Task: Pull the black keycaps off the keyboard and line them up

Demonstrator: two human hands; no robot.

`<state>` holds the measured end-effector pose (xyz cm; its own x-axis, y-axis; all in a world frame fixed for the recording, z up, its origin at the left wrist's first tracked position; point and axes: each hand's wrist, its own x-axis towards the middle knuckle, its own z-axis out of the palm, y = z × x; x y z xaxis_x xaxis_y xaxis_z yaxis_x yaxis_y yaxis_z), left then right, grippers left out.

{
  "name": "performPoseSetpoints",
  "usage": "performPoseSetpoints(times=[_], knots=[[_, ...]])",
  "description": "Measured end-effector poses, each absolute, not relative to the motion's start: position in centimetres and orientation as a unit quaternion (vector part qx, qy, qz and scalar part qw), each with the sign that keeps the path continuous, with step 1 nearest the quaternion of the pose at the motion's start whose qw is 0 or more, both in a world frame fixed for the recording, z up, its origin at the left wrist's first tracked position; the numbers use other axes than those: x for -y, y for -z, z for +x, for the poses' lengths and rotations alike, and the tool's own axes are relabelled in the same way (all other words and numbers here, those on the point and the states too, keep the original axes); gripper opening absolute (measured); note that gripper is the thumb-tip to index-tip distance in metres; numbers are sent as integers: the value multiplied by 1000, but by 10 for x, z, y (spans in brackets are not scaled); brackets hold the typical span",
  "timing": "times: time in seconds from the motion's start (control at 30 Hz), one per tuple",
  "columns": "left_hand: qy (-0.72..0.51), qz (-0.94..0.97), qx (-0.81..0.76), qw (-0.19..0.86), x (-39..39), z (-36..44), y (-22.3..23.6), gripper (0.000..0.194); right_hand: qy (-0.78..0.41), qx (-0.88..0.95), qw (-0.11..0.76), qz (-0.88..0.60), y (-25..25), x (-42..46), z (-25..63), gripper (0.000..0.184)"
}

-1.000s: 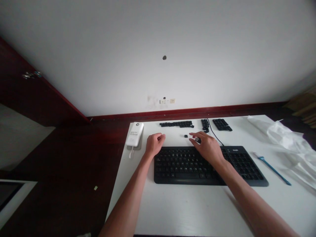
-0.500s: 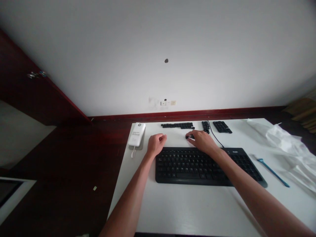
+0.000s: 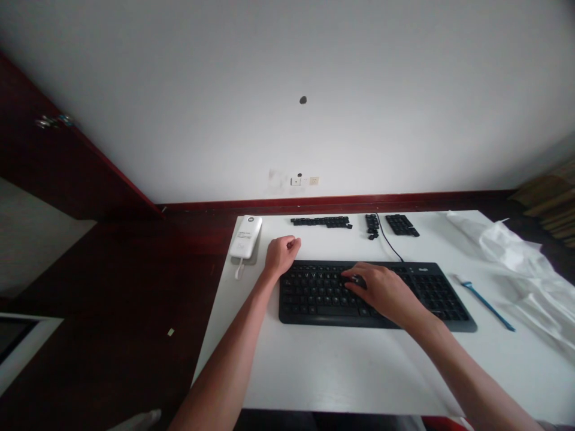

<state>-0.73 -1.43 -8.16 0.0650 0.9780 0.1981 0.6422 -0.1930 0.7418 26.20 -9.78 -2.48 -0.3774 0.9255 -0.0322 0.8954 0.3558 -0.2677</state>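
Far left: dark red door [image 3: 67, 149] with metal handle [image 3: 54, 121]. Small pale scrap [image 3: 171, 331] on dark floor [image 3: 121, 299]. White table [image 3: 309, 365] to its right.

Table, left end, far side: white power bank [image 3: 246, 237], small strap [image 3: 239, 269] at its near end. Left hand [image 3: 282, 254] next, fingers curled into a loose fist, at keyboard's far left corner; nothing seen in it, inside of fist hidden.

Black keyboard [image 3: 335, 310] mid-table, long side facing the person. Beyond it, near table's far edge, strip of loose black keys [image 3: 320, 221], one at its right end sitting a bit out of line. Wall sockets [image 3: 305, 181] behind, low on white wall [image 3: 215, 108].

Right hand [image 3: 381, 289] over middle of keyboard, thumb and fingers bent down at the keys, tips slightly apart. Can't tell if anything is pinched; small dark and light bits between the tips, unclear.

Far side again: small key cluster [image 3: 372, 225], black cable [image 3: 387, 238] running from keyboard's far edge, then key block [image 3: 401, 225]. Right of keyboard: blue brush [image 3: 490, 307], lying slanted, pale bristles at far end. Far right: crumpled white sheet [image 3: 507, 245], curtain [image 3: 552, 197] beyond.
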Motion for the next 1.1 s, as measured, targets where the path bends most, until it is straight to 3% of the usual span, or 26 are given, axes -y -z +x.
performPoseSetpoints(times=[0.23,0.67,1.1], knots=[[-351,690,-586,239,14,-8,81,46,-116,801,37,-587,17,96,261,30],[-350,689,-586,243,15,-7,79,46,-88,802,-40,-589,8,93,252,25],[-340,689,-594,239,14,-8,80,46,-99,829,-9,-551,4,89,251,12]])
